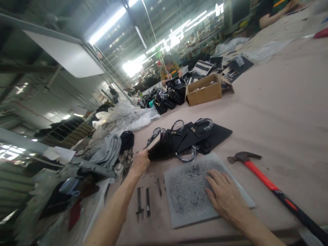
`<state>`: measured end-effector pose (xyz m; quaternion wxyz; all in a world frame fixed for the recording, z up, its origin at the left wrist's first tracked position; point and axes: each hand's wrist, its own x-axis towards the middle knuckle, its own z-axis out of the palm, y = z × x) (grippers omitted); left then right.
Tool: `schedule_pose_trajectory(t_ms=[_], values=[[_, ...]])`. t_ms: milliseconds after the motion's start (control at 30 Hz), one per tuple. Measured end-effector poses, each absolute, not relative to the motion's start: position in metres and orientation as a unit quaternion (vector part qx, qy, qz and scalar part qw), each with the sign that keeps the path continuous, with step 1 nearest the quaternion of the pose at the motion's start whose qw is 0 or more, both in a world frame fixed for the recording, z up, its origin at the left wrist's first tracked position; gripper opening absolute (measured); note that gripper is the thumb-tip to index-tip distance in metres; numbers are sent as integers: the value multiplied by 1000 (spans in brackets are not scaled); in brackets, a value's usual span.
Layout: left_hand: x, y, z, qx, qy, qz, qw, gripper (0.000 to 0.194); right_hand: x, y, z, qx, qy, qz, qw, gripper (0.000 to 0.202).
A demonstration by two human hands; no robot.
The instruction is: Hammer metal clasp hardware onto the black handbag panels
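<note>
1. Left hand (141, 161) grips a black bag (162, 148) just beyond the far-left corner of the board (188, 193).
2. Right hand (223, 191) rests flat near the board's right edge, gripping nothing.
3. Progress: bag in hand, off the board; hammer (263, 176) unheld; completed work cannot be told.

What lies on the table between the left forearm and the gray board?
In the head view, two flat dark tools lie side by side there, then a thin metal rod nearer the gray board, with scattered dark specks.
</note>
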<state>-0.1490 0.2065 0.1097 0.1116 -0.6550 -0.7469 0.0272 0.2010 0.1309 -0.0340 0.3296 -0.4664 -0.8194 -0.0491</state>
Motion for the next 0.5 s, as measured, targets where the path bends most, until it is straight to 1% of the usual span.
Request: schedule_pose_trajectory(t_ms=[67,133,233,333,400,500], values=[[-164,203,131,-667,-738,21,100,21,201,132,-35,-462,-820,-55,333,28],[-170,197,139,-685,-724,14,79,15,201,134,-37,-459,-822,-56,332,28],[-166,187,127,-688,-722,-18,72,14,201,135,-38,-455,-825,-58,329,28],[-157,178,117,-655,-744,-72,105,23,202,134,-37,-453,-826,-63,330,27],[-153,172,128,-624,-758,-128,139,29,203,134,-36,-450,-825,-69,335,27],[-157,158,172,-571,-756,-266,181,29,203,134,-35,-446,-824,-79,342,26]])
